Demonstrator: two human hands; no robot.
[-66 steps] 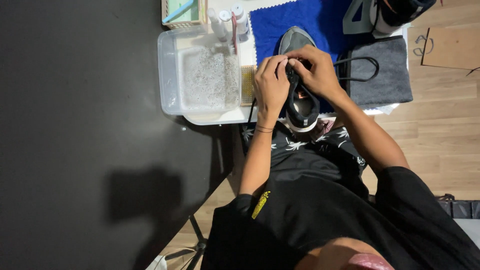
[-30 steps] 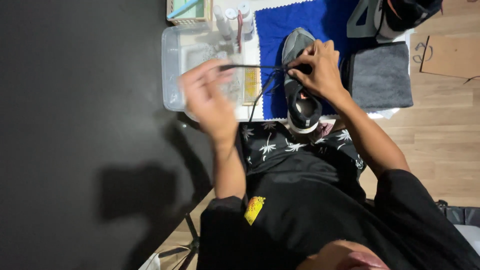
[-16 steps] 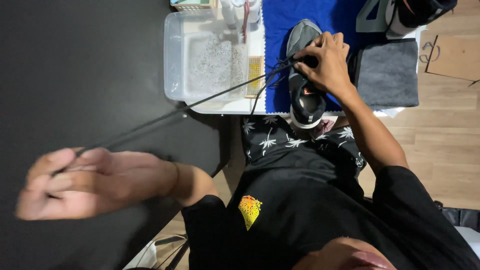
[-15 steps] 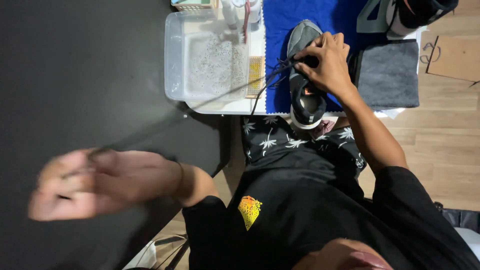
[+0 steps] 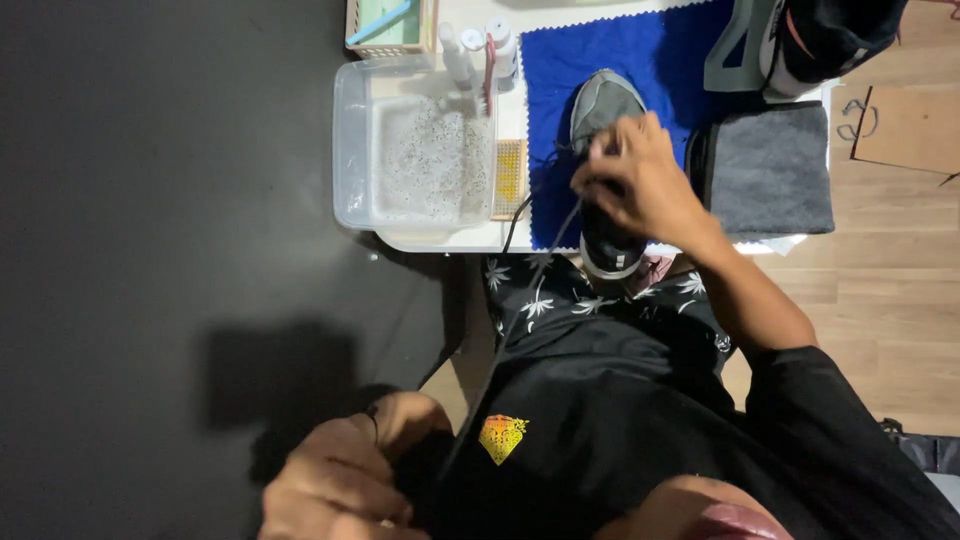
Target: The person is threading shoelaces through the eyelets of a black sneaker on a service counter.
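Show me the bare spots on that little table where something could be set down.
Little is free. The folded grey towel has a bare top, and the blue cloth is open left of the shoe. The rest is crowded: clear tub, bottles, brush, and the right hand over the shoe.

**Crowded table, open floor to the left**

The clear plastic tub [image 5: 415,150] and bottles [image 5: 480,50] crowd the grey shoe's [image 5: 603,100] left; the folded grey towel [image 5: 770,170] blocks its right. A taut black lace [image 5: 520,310] crosses the lap. Dark floor [image 5: 150,200] offers passage.
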